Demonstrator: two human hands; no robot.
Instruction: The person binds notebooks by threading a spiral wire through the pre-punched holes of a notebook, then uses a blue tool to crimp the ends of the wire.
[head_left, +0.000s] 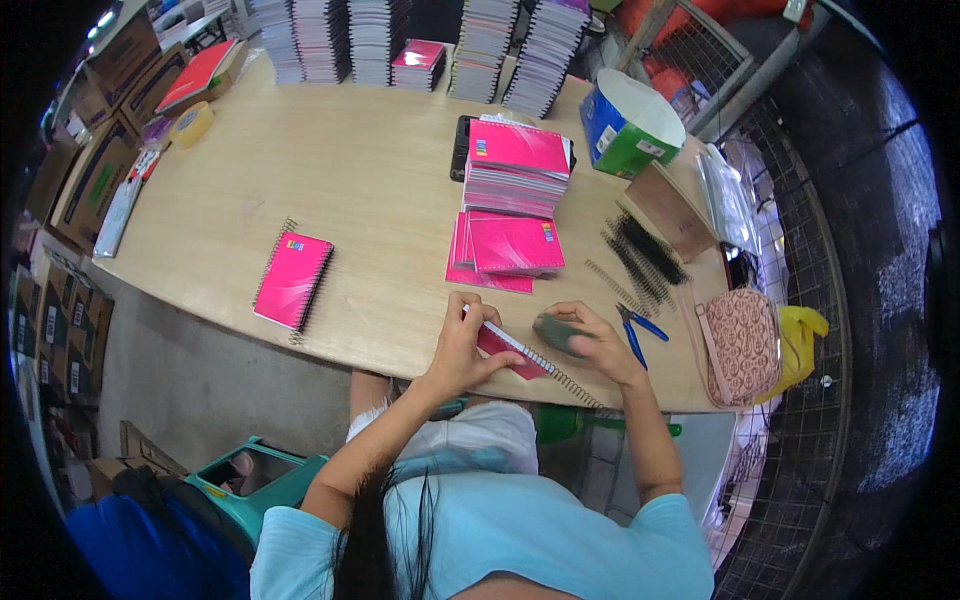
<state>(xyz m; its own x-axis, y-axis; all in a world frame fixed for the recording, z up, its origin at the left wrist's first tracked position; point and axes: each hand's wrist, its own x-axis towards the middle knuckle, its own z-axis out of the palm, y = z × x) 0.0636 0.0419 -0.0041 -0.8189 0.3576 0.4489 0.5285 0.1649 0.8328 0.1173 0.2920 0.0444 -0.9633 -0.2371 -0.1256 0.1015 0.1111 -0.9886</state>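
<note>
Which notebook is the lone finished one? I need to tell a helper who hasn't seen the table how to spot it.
Start at the wooden table and look along its near-left part. There a pink spiral notebook lies flat, apart from everything else. Unlike the pink stack and the loose covers mid-table, it sits singly with bare wood around it.

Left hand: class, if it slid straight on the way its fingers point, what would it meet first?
The left hand points up the table, so it would probably first meet the flat pink notebooks lying just beyond it, before the taller pink stack; depth is uncertain.
</note>
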